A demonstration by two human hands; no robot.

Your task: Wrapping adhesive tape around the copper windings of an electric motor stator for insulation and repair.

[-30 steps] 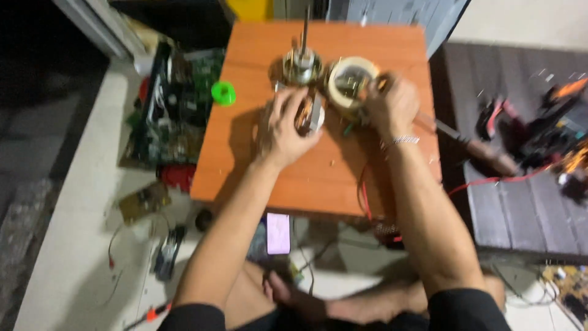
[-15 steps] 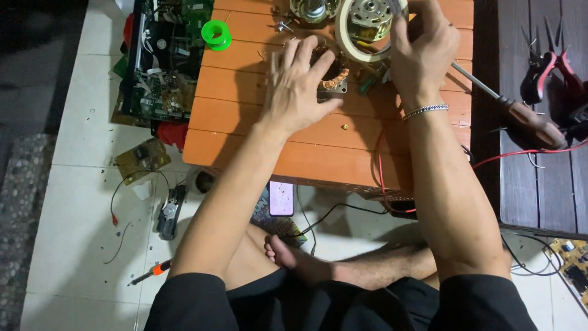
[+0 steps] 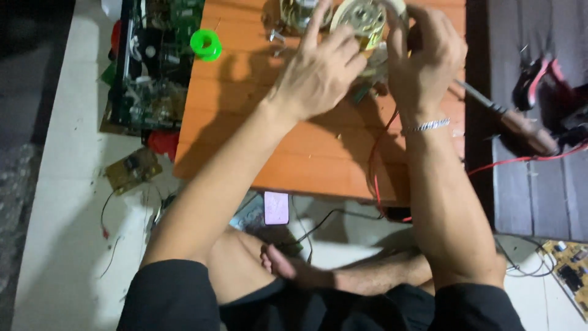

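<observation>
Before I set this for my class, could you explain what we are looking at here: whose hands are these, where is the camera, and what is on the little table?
The picture comes from a camera worn on a person's head, looking down, so both arms belong to that person, who sits on a pale floor with legs tucked under a low orange wooden table. The left hand and right hand together grip a round motor part with cream tape around its rim. On the table lie a green spool and a second metal motor piece. A red wire trails off the table's edge. To the left, circuit boards lie on the floor; to the right, a wooden-handled tool rests on a dark surface.
</observation>
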